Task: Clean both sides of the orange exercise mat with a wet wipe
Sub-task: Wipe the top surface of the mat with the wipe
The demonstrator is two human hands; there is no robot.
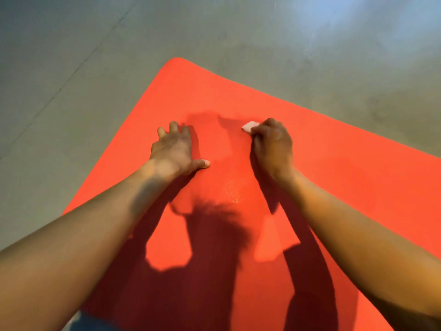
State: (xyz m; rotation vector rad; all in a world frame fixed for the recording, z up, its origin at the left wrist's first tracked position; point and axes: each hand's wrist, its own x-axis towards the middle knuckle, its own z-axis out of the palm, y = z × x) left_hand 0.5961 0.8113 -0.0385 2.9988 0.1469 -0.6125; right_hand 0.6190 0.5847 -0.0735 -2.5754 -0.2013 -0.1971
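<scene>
Both bare arms reach over the flat orange foam mat (322,163); left hand (173,151) presses down with fingers spread, right hand (272,144) squeezes a small white wet wipe (249,126) against it.

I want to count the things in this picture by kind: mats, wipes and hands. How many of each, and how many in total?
mat: 1 (orange)
wipe: 1 (pale, held by the right hand)
hands: 2 (left hand, right hand)
Total: 4
</scene>
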